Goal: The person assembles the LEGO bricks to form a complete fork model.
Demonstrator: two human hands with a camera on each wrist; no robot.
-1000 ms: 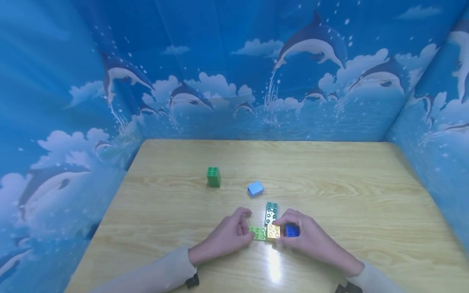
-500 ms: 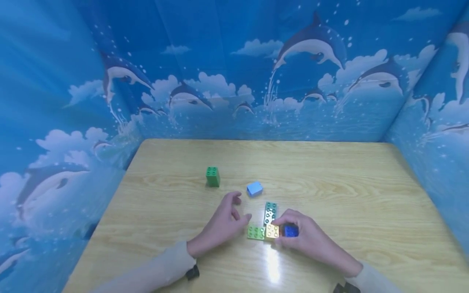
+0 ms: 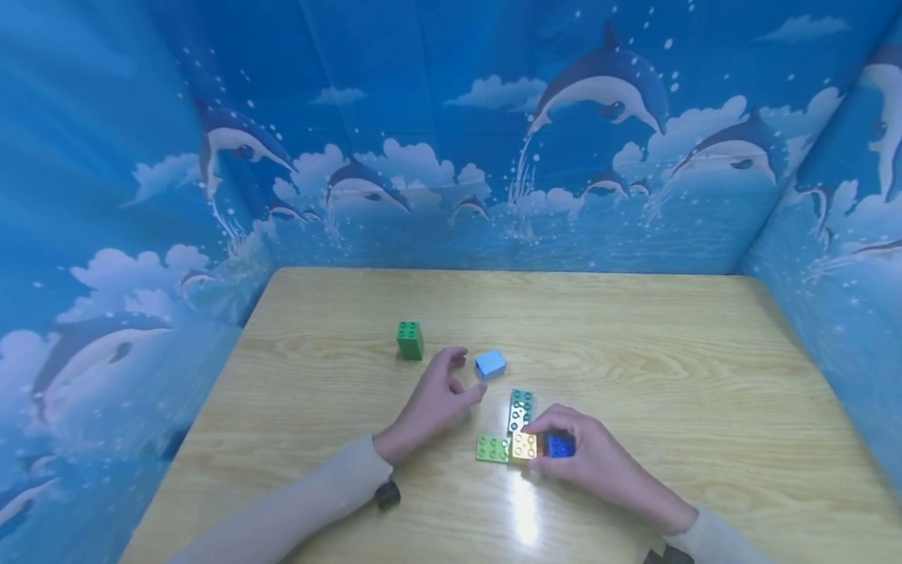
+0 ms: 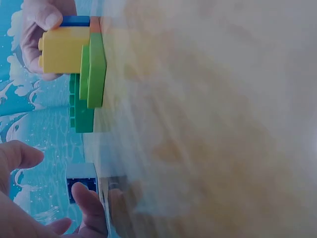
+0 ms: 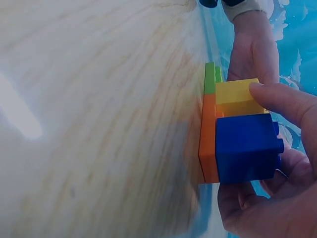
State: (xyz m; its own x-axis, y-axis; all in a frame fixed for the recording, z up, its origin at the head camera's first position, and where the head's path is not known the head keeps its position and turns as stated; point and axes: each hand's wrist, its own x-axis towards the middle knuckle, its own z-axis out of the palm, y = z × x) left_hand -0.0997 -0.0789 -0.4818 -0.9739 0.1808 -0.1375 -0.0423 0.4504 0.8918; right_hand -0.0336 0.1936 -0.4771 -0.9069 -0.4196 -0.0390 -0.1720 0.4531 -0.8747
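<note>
My right hand (image 3: pixel 595 458) pinches a yellow brick (image 3: pixel 524 446) that is part of a joined block structure. Beside it, close to the palm, stands a dark blue brick (image 5: pixel 245 148) on an orange plate (image 5: pixel 209 141). A lime green piece (image 3: pixel 491 449) extends to the left, and a darker green studded brick (image 3: pixel 521 407) extends away from me. My left hand (image 3: pixel 438 399) holds nothing; its thumb and fingers are spread near a light blue brick (image 3: pixel 490 364). This brick lies tipped over, its hollow underside (image 4: pixel 81 187) visible in the left wrist view.
A tall green brick (image 3: pixel 410 341) stands upright to the left, beyond my left hand. The wooden table (image 3: pixel 634 337) is bordered by blue dolphin-print curtains (image 3: pixel 437 157) at the back and sides.
My left hand has moved away from the lime green piece, up and forward to the light blue brick, with its fingers opening. My right hand has stayed on the yellow brick.
</note>
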